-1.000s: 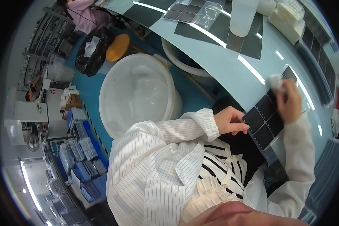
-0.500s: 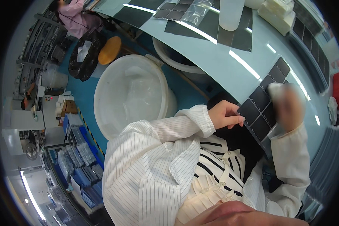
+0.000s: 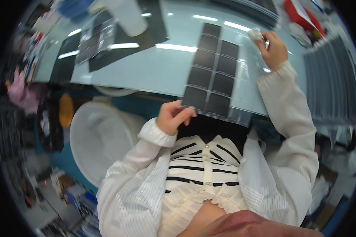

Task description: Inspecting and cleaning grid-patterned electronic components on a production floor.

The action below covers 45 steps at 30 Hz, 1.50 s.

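A clear plastic sheet with two columns of black rectangular panels (image 3: 199, 78) lies on the glass-topped table, its near end sticking out past the front edge. My left hand (image 3: 172, 117) pinches the sheet's near left corner between thumb and fingers. Off to the right of the sheet, above the tabletop, my right hand (image 3: 274, 51) is closed on a wadded white cloth (image 3: 255, 36). Nothing else touches the sheet that I can see.
A translucent white cylinder (image 3: 128, 17) and more dark panelled sheets (image 3: 94, 41) are at the far left of the table. A big white tub (image 3: 103, 142) stands below its edge. Grey stacked sheets (image 3: 330, 79) and a red box (image 3: 300, 17) sit at right.
My right hand with the cloth has moved off the panels to beyond the sheet's right side. My left hand still pinches the near corner. The whole view has turned.
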Available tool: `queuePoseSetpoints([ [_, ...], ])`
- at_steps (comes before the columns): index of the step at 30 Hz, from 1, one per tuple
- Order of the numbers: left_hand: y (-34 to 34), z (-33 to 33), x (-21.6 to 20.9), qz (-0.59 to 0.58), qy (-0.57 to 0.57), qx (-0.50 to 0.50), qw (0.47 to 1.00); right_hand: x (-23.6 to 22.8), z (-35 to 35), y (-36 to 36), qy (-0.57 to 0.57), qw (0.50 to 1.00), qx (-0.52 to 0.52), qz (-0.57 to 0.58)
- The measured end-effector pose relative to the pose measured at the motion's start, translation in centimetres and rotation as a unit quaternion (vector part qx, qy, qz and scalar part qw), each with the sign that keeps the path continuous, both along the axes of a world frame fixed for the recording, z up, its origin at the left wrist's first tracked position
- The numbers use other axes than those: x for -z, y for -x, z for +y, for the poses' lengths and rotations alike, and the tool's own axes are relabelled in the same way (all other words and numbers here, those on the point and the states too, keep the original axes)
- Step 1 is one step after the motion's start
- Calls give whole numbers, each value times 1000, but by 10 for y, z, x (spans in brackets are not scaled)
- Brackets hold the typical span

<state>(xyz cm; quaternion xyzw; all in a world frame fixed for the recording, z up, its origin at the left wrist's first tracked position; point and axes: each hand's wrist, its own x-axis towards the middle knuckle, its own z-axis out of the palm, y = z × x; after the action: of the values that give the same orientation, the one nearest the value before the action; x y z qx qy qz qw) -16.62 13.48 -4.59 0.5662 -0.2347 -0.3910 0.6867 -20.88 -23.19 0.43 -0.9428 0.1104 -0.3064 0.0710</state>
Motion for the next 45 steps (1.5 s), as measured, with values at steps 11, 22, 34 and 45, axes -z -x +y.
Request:
queuePoseSetpoints([
  [11, -6, 2, 11, -3, 17, 15, 1000, 25, -67, 41, -87, 971, 219, -48],
  [22, 1, -3, -3, -19, -7, -28, 999, 45, -95, 40, -212, 939, 258, -84],
  [34, -65, 108, -36, -166, -54, -312, 934, 49, -109, 47, -283, 916, 273, -85],
  [45, -79, 218, -24, -58, -9, -669, 741, 58, -130, 51, -286, 920, 258, -69],
])
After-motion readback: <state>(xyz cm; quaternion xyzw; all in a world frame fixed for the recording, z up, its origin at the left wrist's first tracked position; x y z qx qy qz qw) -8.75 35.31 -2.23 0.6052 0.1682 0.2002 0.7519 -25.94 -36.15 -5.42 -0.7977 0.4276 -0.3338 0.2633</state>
